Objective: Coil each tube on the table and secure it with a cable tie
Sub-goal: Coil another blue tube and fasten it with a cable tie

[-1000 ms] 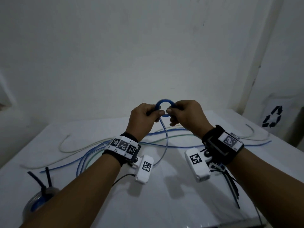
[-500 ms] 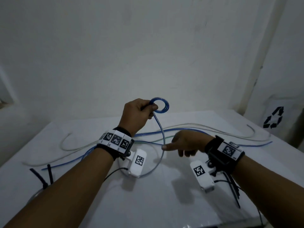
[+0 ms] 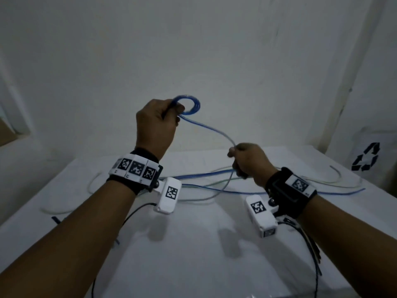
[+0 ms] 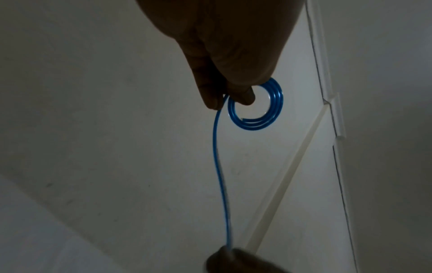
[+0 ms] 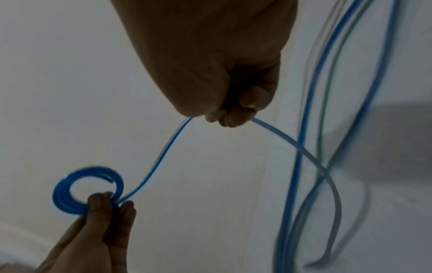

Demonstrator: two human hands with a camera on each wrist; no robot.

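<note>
My left hand [image 3: 171,112] is raised above the table and pinches a small coil of blue tube [image 3: 191,105] [image 4: 268,110] [image 5: 67,192] of about three turns. The free length of the blue tube [image 3: 211,130] [image 4: 218,166] [image 5: 161,157] runs down and right from the coil to my right hand [image 3: 234,153], which grips it in curled fingers [image 5: 233,114] just above the table. Below the right hand the tube drops onto the table [image 3: 193,244] and loops back.
More loose tubes [image 3: 214,175] [image 5: 301,129], blue, greenish and clear, lie across the far half of the white table. Black cable ties [image 3: 313,248] lie under my right forearm, another [image 3: 56,220] at the left edge. A wall stands close behind; a recycling sign [image 3: 366,157] is at right.
My right hand left the coil, dropped toward the table and took hold of the tube's free length, then drew it to the right. My left hand has lifted the coil a little higher.
</note>
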